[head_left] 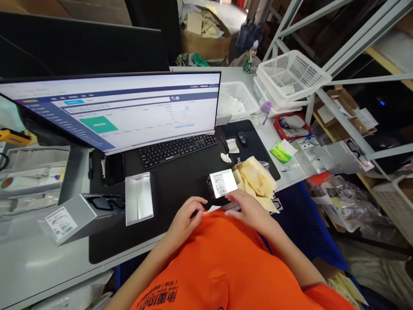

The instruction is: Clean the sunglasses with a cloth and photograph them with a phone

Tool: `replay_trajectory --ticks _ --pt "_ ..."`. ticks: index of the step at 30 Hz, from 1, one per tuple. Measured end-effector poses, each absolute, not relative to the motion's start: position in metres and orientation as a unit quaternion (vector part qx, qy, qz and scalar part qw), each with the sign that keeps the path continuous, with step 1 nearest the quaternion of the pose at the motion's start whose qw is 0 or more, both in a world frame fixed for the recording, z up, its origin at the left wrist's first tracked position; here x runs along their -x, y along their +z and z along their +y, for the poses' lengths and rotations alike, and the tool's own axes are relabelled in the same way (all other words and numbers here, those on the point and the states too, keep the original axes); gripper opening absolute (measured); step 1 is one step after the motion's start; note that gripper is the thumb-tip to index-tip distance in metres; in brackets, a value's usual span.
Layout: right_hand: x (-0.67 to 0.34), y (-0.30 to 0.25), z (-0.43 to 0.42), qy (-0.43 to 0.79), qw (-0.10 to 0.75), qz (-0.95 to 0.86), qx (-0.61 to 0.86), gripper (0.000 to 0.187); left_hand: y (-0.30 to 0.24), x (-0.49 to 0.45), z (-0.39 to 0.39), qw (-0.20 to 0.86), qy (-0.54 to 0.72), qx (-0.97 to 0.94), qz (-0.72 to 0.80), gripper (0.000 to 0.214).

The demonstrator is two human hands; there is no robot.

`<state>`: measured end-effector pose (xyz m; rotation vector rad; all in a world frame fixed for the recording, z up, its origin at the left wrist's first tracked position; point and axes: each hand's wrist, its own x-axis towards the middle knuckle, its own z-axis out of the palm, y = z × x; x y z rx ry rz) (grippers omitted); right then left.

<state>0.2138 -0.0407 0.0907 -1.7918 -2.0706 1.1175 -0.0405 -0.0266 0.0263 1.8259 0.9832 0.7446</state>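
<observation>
— Just past the right hand, what stands up there?

— A white printed card, tilted, its lower edge touching those fingers. A dark object sits right behind it, too hidden to name.

— Is the right hand gripping the card?

— Its fingers bend toward the card, but I cannot tell whether they grip it.

— And the left hand?

— Loosely curled, its fingertips just beside the dark object. Whether it holds anything, I cannot tell.

— What lies beyond the right hand?

— A stack of cream paper sleeves, right against the card, and farther ahead a black computer mouse.

— Left of the left hand?

— A silver open carton stands on the black desk mat. Farther left is a grey box with a spectacles-shaped window and a white label.

— Ahead of both hands?

— A black keyboard, and behind it a monitor showing a web page.
</observation>
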Motion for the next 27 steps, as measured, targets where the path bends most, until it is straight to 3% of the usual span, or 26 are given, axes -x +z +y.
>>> replay_trajectory --ticks 3,8,13,16,21,24,27 --pt "-0.198 0.083 -0.055 0.438 0.147 -0.696 0.55 0.06 0.033 0.044 -0.033 0.464 0.324 -0.72 0.401 0.016" --pt "-0.175 0.065 -0.07 0.436 0.159 -0.696 0.549 0.014 0.039 0.042 -0.042 0.461 0.358 -0.687 0.433 0.02" --pt "-0.168 0.058 -0.085 0.398 0.189 -0.69 0.575 0.018 0.035 0.04 -0.049 0.541 0.367 -0.63 0.42 0.014" --pt "-0.16 0.051 -0.092 0.395 0.186 -0.703 0.562 0.019 0.033 0.033 -0.056 0.582 0.308 -0.647 0.385 0.041" --pt "-0.157 0.039 -0.098 0.392 0.16 -0.734 0.531 0.023 0.03 0.027 -0.073 0.574 0.257 -0.664 0.404 0.032" --pt "-0.173 0.029 -0.092 0.362 0.207 -0.72 0.554 0.025 0.025 0.037 -0.079 0.554 0.303 -0.627 0.456 0.036" --pt "-0.194 0.019 -0.079 0.253 0.266 -0.699 0.614 0.041 0.015 0.058 -0.082 0.506 0.346 -0.578 0.539 0.032"
